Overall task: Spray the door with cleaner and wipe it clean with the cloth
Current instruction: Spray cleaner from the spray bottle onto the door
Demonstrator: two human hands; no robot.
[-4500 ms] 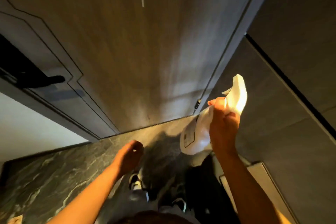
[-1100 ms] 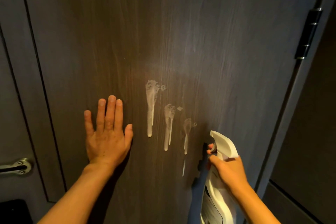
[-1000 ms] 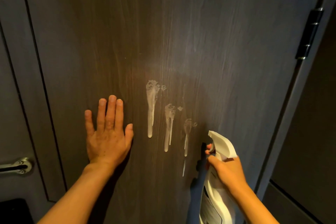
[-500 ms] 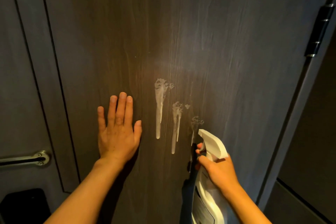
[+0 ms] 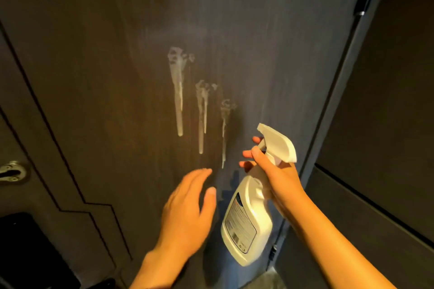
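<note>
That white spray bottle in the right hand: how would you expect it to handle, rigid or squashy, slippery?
The spray bottle looks like rigid moulded plastic, likely holding its shape. The right hand carries it by the neck alone, so probably not heavy. Its glossy body could be slippery if wet.

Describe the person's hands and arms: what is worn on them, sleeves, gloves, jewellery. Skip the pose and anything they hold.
Both arms are bare as far as the frame shows: no sleeves. The left hand and right hand wear no gloves. No watch, bracelet or ring is visible, though the left hand is somewhat motion-blurred, so a thin ring could go unseen.
</note>
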